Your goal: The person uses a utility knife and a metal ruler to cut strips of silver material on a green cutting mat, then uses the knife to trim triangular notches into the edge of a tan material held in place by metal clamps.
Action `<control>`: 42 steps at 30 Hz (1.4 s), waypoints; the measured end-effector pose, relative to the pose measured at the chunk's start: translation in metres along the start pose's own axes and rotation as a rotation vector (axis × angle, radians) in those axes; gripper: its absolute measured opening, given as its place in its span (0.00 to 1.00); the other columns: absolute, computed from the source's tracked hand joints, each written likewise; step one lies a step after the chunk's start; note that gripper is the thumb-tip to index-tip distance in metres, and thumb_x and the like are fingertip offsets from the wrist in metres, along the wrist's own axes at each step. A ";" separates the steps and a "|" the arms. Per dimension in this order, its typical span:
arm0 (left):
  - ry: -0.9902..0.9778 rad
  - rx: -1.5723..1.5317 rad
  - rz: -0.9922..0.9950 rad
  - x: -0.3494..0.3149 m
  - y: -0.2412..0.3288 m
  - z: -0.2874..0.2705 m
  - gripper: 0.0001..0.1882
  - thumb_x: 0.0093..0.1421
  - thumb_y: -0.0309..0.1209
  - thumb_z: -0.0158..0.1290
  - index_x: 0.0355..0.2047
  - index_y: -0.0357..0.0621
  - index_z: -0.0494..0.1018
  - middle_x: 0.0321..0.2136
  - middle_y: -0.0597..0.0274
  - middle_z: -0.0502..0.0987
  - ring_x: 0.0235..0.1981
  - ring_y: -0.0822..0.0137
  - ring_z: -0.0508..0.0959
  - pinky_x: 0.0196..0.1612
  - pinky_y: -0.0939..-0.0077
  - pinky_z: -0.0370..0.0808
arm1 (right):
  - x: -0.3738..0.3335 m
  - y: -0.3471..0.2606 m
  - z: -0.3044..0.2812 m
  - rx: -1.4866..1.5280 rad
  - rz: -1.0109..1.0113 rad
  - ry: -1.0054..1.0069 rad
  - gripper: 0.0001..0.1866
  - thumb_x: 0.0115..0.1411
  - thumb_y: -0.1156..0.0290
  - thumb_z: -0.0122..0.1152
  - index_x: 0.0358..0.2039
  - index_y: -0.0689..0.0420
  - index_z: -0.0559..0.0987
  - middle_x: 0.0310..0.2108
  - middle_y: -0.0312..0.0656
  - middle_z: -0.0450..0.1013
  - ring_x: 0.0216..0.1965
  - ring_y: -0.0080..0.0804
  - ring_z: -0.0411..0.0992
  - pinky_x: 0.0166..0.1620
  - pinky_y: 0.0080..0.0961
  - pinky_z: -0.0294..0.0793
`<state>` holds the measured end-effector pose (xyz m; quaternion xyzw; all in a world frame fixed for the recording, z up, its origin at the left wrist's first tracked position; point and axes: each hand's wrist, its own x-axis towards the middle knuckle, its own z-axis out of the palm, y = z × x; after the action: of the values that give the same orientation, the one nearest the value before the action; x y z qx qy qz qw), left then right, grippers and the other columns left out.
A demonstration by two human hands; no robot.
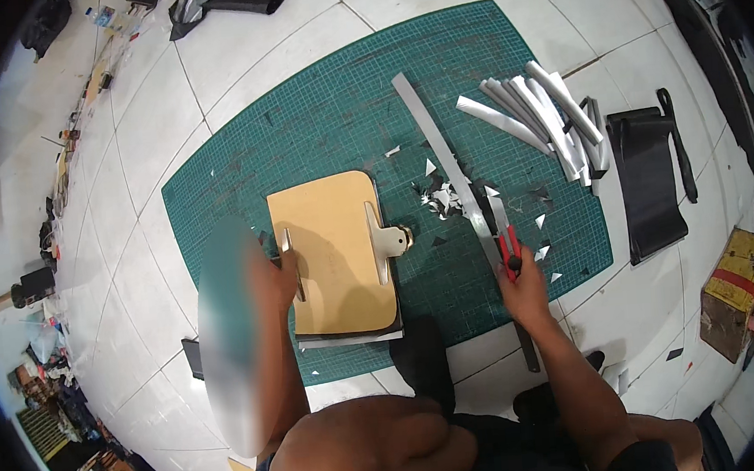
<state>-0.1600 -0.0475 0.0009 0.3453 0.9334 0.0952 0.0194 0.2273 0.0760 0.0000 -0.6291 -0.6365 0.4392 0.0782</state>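
Note:
A tan board template (333, 257) with rounded right corners lies on the green cutting mat (255, 148), over dark and pale sheets that peek out below it. One metal bulldog clip (389, 242) bites its right edge, and another clip (299, 275) sits on the left edge. My left hand (278, 277) is closed on that left clip, its thumb on the metal. In my right hand (525, 284) is a red utility knife (509, 247), blade pointing away from me. Beside the knife lies a long steel ruler (441, 146), partly passing under my right hand.
Black and white scraps (442, 200) litter the mat near the ruler. Several silvery-grey strips (537, 108) are piled at the mat's upper right. Farther right lie a folded black sheet (647, 183) and a worn yellow box (736, 291) on the tiled floor (292, 56).

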 end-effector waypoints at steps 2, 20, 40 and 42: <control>-0.113 -0.089 -0.076 0.003 -0.016 0.003 0.25 0.55 0.37 0.59 0.49 0.34 0.69 0.40 0.42 0.76 0.47 0.44 0.73 0.50 0.55 0.71 | 0.001 0.000 0.000 0.024 -0.003 -0.014 0.22 0.60 0.72 0.60 0.53 0.62 0.66 0.40 0.58 0.75 0.42 0.58 0.76 0.45 0.44 0.74; -0.329 -0.137 0.640 0.167 0.027 0.017 0.17 0.50 0.23 0.57 0.43 0.43 0.77 0.40 0.52 0.78 0.48 0.48 0.70 0.53 0.58 0.69 | -0.002 0.015 -0.003 0.115 0.020 0.039 0.20 0.62 0.68 0.61 0.52 0.63 0.69 0.36 0.51 0.74 0.36 0.45 0.75 0.42 0.35 0.74; -0.358 -0.068 0.886 0.189 0.107 0.032 0.20 0.57 0.21 0.54 0.50 0.52 0.76 0.47 0.52 0.71 0.51 0.48 0.71 0.53 0.60 0.71 | 0.007 0.015 -0.021 0.218 -0.150 0.187 0.16 0.64 0.65 0.63 0.46 0.62 0.72 0.34 0.39 0.73 0.33 0.21 0.70 0.38 0.20 0.71; -0.330 0.000 0.739 0.198 0.105 0.020 0.19 0.57 0.24 0.55 0.50 0.50 0.75 0.44 0.49 0.72 0.49 0.47 0.72 0.51 0.59 0.71 | 0.004 0.015 -0.034 0.234 -0.140 0.216 0.17 0.64 0.65 0.63 0.46 0.62 0.72 0.34 0.38 0.73 0.34 0.22 0.70 0.39 0.21 0.71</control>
<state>-0.2413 0.1617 0.0073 0.6683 0.7308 0.0388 0.1336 0.2592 0.0924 0.0090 -0.6132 -0.6114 0.4337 0.2492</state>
